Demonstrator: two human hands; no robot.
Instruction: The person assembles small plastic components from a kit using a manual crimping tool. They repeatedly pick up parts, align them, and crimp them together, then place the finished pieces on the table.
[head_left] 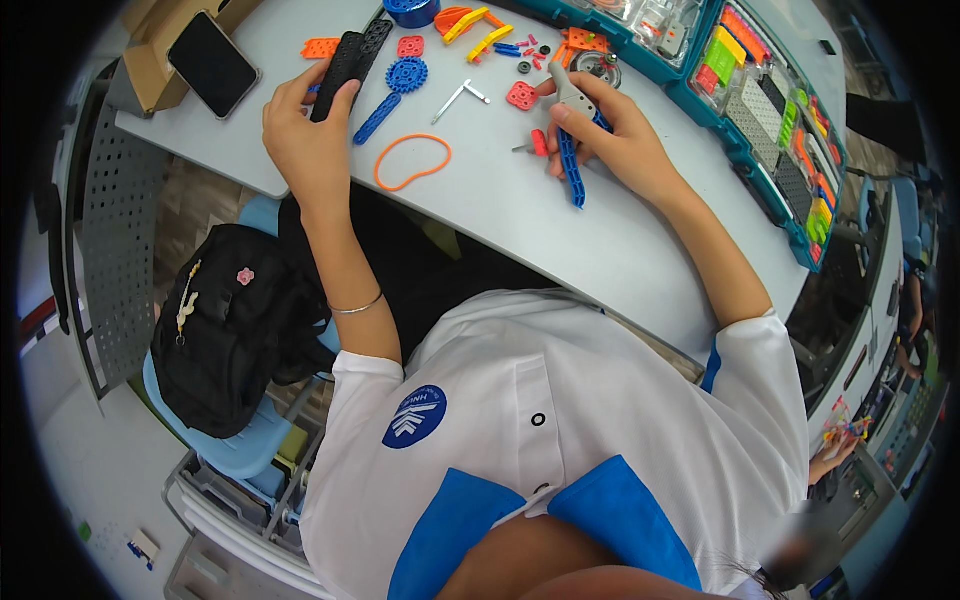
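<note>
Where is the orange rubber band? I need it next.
In the head view the orange rubber band lies flat on the grey table, between the left hand and right hand.

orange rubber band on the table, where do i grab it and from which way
Pinch the near strand of the orange band from above. It lies flat as an open loop on bare table, clear of both the left hand and right hand.

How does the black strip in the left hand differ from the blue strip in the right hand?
The black strip is wider and dark; the blue strip is narrow and bright. The left hand holds the black one alone, while the right hand holds the blue one with a grey part. Both are long, flat pieces.
</note>
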